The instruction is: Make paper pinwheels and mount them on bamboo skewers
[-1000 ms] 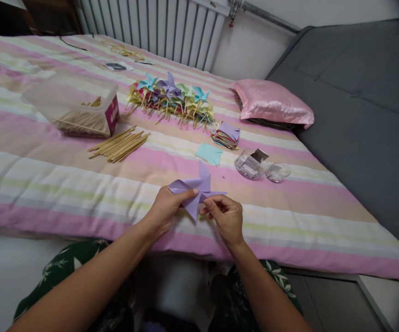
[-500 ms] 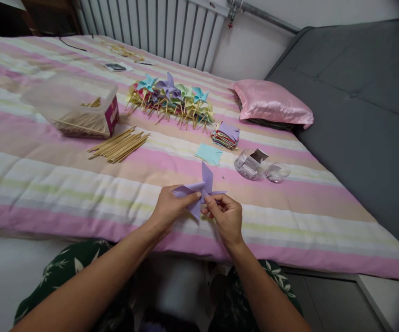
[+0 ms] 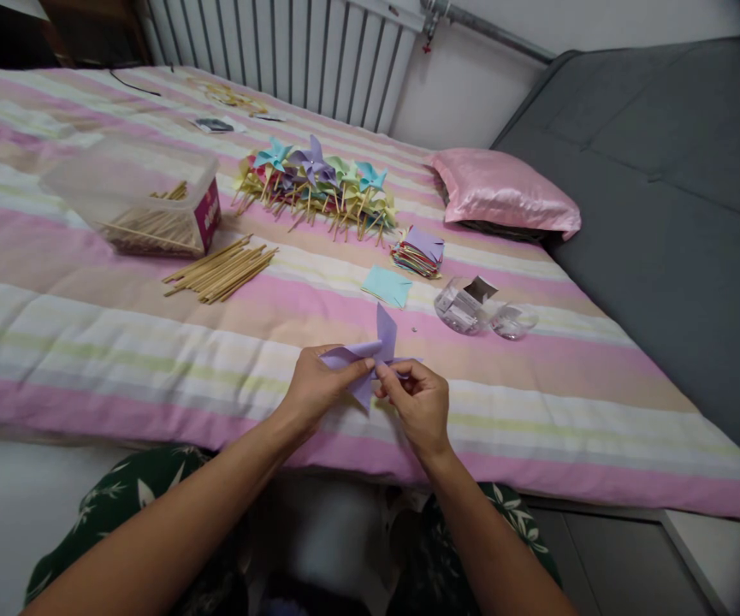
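Nearest, over the bed's [image 3: 87,342] front edge: 2 hands, left hand [image 3: 315,387] and right hand [image 3: 419,402], pinched together on a purple paper pinwheel [image 3: 370,359], probably pressing its centre. At 1 o'clock, clear containers [image 3: 472,306]. At 11 o'clock, loose sticks [image 3: 222,269]. Farther at 12, finished pinwheels [image 3: 318,184] heaped aside.

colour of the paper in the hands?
Purple pinwheel paper, pinched by both hands; head view.

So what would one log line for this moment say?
left hand: holds purple paper pinwheel | right hand: pinches its centre | bed: sticks nearby
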`<state>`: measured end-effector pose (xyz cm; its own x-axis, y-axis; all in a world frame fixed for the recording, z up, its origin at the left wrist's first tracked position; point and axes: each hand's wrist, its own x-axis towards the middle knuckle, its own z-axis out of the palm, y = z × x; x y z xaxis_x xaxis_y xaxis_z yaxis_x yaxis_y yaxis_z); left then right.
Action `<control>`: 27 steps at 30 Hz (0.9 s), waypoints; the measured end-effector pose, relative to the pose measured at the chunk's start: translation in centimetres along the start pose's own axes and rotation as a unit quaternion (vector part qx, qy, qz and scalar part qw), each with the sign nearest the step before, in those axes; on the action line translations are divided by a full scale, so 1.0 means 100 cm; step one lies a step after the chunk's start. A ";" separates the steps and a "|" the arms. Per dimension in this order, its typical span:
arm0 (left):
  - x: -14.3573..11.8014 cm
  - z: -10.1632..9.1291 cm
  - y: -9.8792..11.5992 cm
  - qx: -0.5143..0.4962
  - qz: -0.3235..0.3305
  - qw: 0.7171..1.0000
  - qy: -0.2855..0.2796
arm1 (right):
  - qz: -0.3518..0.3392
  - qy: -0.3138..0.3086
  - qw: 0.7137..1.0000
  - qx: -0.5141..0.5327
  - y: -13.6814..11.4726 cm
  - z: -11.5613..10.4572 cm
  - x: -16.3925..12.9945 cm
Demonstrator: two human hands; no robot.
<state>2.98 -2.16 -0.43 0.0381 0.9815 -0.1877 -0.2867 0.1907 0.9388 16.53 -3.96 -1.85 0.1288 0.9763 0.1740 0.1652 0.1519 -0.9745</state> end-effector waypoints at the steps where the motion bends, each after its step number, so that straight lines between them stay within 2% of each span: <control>1: 0.000 0.000 0.000 0.002 0.002 1.000 0.003 | 0.000 -0.001 1.000 -0.001 -0.001 0.000 0.000; 6: 0.000 0.001 -0.002 -0.033 -0.009 0.999 0.000 | -0.006 -0.007 1.000 0.001 -0.002 0.001 -0.002; 13: -0.004 0.005 -0.006 -0.116 -0.037 0.992 -0.018 | -0.016 0.070 0.992 0.104 0.000 0.007 -0.006; 20: -0.008 0.011 -0.008 -0.099 -0.026 0.995 0.003 | 0.095 0.018 0.976 0.193 0.006 0.013 -0.005; 27: -0.011 0.014 -0.014 -0.103 -0.037 0.994 -0.021 | 0.147 0.069 0.956 0.245 0.007 0.015 -0.005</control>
<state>4.67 -3.45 -1.11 0.1042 0.9656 -0.2384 -0.4706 0.2590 0.8434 15.15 -4.10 -2.80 0.2320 0.9634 -0.1342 -0.3707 -0.0399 -0.9279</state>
